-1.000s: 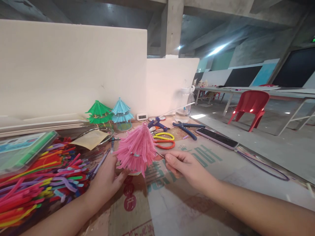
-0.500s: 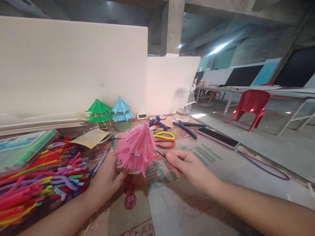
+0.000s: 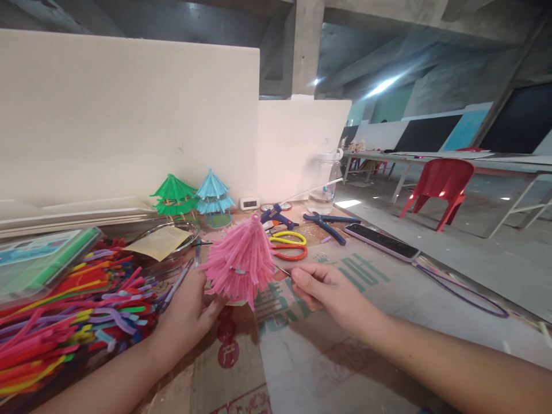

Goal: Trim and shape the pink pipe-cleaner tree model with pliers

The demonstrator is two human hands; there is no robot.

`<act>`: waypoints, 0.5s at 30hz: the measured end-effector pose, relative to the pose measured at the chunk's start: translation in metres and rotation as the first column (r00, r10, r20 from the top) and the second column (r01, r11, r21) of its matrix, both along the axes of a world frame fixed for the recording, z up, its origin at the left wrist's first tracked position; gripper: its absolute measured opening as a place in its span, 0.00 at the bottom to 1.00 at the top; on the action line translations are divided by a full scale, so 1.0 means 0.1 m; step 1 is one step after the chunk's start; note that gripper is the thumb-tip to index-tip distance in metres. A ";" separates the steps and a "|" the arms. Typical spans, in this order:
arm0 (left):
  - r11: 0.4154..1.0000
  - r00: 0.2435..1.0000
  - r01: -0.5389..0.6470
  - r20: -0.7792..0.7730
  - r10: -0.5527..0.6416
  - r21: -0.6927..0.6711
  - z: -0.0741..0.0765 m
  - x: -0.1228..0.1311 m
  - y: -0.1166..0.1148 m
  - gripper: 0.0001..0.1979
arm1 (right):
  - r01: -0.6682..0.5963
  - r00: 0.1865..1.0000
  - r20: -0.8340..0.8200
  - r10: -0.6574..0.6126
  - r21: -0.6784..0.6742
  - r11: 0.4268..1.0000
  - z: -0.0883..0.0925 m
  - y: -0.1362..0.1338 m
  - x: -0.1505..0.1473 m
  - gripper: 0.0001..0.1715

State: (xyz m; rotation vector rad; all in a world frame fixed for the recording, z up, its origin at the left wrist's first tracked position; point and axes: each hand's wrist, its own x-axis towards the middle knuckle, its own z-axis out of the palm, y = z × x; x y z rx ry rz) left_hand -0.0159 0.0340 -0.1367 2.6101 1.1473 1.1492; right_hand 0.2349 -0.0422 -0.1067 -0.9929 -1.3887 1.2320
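A pink pipe-cleaner pavilion (image 3: 241, 261) with a two-tiered, fringed roof is held above the table by my left hand (image 3: 192, 299). That hand is closed around its lower left side, with the thumb at the base and the other fingers partly hidden. My right hand (image 3: 317, 287) pinches a slim metal tool (image 3: 283, 271) between thumb and fingertips. The tool points left at the pink roof's right edge; whether it touches is unclear. Behind stand a green pavilion (image 3: 172, 192) and a light blue pavilion (image 3: 213, 195) of similar make.
Pipe cleaners (image 3: 99, 310) are heaped at left beside a plastic case (image 3: 47, 261). Beyond my hands lie scissors (image 3: 291, 250), a glue gun (image 3: 278, 217), pliers (image 3: 330, 221), a small timer (image 3: 249, 203) and a bottle (image 3: 321, 184). A phone (image 3: 382, 241) with a strap rests at the table's right edge.
The slim tool's angle at the pink roof has shifted slightly, and it now catches the light. Both hands and the pink pavilion stay almost in place.
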 end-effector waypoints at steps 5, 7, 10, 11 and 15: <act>1.000 1.000 0.000 -0.009 0.000 0.006 0.01 0.00 0.00 0.18 | 0.021 0.999 0.035 -0.022 0.018 1.000 0.01 -0.01 -0.01 0.35; 1.000 1.000 -0.002 -0.005 0.002 0.005 0.01 0.00 0.00 0.18 | 0.027 0.999 0.043 -0.028 0.029 0.999 0.01 -0.01 -0.01 0.34; 1.000 1.000 -0.001 0.001 0.001 0.010 0.01 0.00 0.00 0.18 | 0.031 0.998 0.052 -0.034 0.046 0.998 0.02 -0.01 -0.02 0.35; 1.000 1.000 0.001 0.000 -0.001 0.010 0.01 0.00 0.00 0.17 | 0.030 0.998 0.052 -0.032 0.050 0.998 0.02 -0.01 -0.02 0.35; 1.000 1.000 0.018 0.000 -0.018 -0.002 0.01 0.00 -0.01 0.18 | 0.013 0.999 0.030 -0.014 0.033 0.999 0.00 0.00 -0.01 0.33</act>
